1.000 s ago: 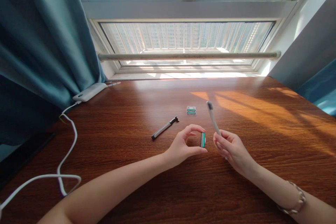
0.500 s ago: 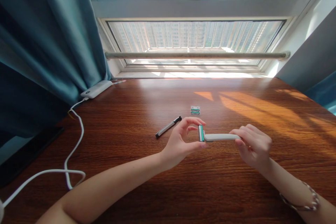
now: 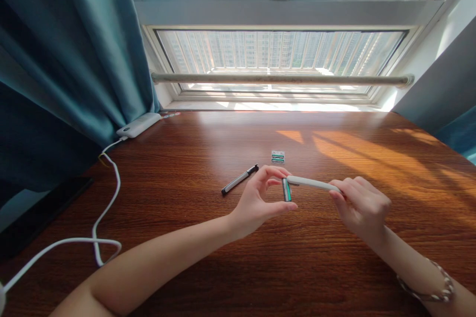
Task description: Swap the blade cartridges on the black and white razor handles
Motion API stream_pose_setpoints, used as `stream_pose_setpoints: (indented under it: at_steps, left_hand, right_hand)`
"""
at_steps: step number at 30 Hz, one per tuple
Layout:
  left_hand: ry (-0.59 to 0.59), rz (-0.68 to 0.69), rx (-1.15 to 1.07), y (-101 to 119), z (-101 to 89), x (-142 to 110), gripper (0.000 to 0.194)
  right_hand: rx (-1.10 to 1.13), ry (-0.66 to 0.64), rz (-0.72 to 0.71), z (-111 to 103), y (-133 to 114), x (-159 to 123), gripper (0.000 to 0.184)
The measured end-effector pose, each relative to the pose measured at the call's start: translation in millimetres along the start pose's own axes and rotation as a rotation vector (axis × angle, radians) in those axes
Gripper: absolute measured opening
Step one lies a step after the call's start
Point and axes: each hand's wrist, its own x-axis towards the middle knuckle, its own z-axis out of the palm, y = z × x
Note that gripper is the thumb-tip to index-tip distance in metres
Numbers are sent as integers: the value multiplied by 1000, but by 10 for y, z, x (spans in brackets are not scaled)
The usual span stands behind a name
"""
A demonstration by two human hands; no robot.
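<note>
Between the thumb and fingers of my left hand (image 3: pixel 258 197) is a razor blade cartridge (image 3: pixel 286 190), dark-edged with a green strip, held upright by its two ends. My right hand (image 3: pixel 362 204) grips the rear end of a white razor handle (image 3: pixel 312 183). The handle's front end lies against the cartridge's upper right side, close to my left fingertips; whether the two are joined I cannot tell. Just behind my left hand, a grey-and-black razor handle (image 3: pixel 240 180) rests on the table. Beyond it lies a small clear pack (image 3: pixel 277 157) with green-striped cartridges.
The brown wooden table (image 3: pixel 208 262) reaches to the window sill. A white power strip (image 3: pixel 139 125) with a white cable (image 3: pixel 117 188) sits at the back left, beside the blue curtain (image 3: pixel 92 49). A dark flat object (image 3: pixel 44 213) is at the left edge.
The front end of the white handle has moved up along the cartridge, and the handle now slants down to the right. The cartridge has turned slightly in my left hand.
</note>
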Motion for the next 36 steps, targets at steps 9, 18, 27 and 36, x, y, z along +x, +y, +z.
stream_pose_setpoints:
  at_steps: [9, 18, 27, 36]
  left_hand:
    - [1, -6, 7, -4, -4, 7, 38]
    - [-46, 4, -11, 2, -3, 8, 38]
    - [-28, -37, -24, -57, -17, 1, 40]
    - [-20, -76, -70, -34, -11, 22, 38]
  right_hand:
    - [-3, 6, -4, 21, 11, -15, 10]
    - [15, -2, -45, 34, 27, -19, 11]
    - [-26, -9, 39, 44, 35, -14, 13]
    - [-8, -5, -27, 49, 48, -11, 12]
